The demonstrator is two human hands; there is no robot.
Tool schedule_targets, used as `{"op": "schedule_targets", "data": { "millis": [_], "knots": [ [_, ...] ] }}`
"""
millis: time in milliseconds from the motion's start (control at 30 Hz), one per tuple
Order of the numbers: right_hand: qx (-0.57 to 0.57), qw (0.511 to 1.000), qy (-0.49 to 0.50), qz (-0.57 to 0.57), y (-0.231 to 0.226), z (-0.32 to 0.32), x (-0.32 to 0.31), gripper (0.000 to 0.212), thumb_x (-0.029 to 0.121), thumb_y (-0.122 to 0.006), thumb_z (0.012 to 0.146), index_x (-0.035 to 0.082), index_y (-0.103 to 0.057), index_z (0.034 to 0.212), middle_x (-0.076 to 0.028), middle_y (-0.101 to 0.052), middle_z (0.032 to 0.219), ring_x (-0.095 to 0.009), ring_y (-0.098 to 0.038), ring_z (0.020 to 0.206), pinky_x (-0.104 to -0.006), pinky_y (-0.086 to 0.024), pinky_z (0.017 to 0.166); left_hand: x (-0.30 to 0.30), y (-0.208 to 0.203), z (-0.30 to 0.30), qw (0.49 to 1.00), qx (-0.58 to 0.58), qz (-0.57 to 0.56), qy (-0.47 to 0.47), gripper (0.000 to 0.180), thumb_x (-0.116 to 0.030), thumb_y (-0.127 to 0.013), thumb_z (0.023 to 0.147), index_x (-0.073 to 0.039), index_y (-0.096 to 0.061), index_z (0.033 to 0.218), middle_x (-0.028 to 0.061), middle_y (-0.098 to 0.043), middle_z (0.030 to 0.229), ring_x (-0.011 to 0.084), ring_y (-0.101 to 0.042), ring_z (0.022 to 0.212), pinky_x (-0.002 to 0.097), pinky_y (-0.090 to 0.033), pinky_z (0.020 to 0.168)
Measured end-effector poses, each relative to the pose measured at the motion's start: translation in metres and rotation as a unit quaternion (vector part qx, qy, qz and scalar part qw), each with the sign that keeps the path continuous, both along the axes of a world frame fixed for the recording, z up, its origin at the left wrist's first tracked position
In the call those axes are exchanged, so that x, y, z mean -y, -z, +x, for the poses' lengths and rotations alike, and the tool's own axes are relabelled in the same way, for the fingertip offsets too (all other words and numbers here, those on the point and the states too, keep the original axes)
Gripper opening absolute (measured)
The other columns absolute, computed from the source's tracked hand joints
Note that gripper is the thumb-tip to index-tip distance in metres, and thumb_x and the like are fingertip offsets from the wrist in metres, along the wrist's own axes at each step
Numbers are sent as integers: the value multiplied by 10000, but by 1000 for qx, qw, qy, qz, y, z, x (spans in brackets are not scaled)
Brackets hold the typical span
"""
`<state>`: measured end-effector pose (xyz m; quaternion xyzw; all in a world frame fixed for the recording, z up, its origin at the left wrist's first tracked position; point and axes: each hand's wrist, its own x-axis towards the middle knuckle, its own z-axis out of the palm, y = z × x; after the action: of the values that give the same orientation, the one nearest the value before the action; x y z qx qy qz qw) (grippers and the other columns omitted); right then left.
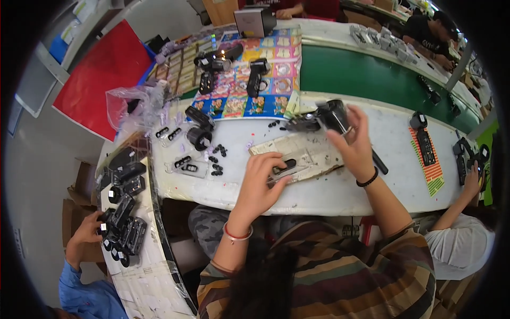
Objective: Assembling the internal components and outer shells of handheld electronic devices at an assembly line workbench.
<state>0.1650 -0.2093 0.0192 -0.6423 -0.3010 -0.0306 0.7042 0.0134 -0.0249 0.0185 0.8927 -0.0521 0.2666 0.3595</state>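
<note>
My left hand [261, 178] is curled over a small black oval part [287, 166], with thumb and fingertips at its two sides. The part lies on a worn cardboard sheet [319, 146] on the table in front of me. My right hand [357, 146] is raised at the far right of the sheet, its thumb and fingers round a black handheld device [333, 115] with a thick round head. That device is slightly blurred, and its exact kind cannot be told. A black rod-like handle [379, 162] lies just right of my right wrist.
Small black parts [217, 159] and a similar black device [200, 130] lie left. More devices rest on a colourful printed sheet [258, 80] and an orange sticker sheet [427, 159]. A green conveyor belt [366, 74] runs behind. Co-workers' hands [87, 233] work at left and right.
</note>
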Motion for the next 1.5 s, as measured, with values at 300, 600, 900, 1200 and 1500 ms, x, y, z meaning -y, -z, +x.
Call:
{"op": "schedule_targets", "data": {
  "millis": [300,600,900,1200,1500],
  "knots": [
    [280,950,-102,-99,-109,1,-14,656,154,-789,680,34,-476,1243,-80,-557,1121,-170,-544,1012,-297,-424,894,-4,-62,24,985,165,-42,-9,935,-365,-847,576,-46,-375,1317,195,-318,1395,360,-280,1314,446,-256,1073],
    [389,883,-208,-160,-114,-17,-32,793,312,-822,642,44,-451,1289,-136,-504,1267,-315,-480,1144,-385,-369,982,-6,-105,13,981,115,152,-36,792,-147,-783,642,-9,-379,1309,188,-549,1152,354,-540,1033,395,-429,897],
    [461,849,-101,-238,-44,-5,-33,678,454,-682,724,120,-507,1288,-95,-546,832,-280,-528,781,-369,-422,716,-19,-59,8,974,65,-214,44,503,-84,-691,753,27,-468,1189,125,-552,1116,190,-534,1062,287,-422,910],
    [507,791,-113,-324,-26,-11,-39,595,445,-669,731,142,-543,1227,-49,-505,865,-207,-517,806,-325,-409,710,-17,-36,15,989,60,-105,-80,154,-129,-550,846,-9,-621,912,91,-601,778,157,-534,624,258,-417,579],
    [534,764,-104,-346,-10,-7,-46,580,502,-657,712,157,-559,1168,-26,-491,869,-188,-506,883,-353,-375,804,-25,2,19,978,83,-170,-84,152,-107,-535,848,2,-620,909,98,-620,808,151,-554,652,253,-429,603]
  ]
}}
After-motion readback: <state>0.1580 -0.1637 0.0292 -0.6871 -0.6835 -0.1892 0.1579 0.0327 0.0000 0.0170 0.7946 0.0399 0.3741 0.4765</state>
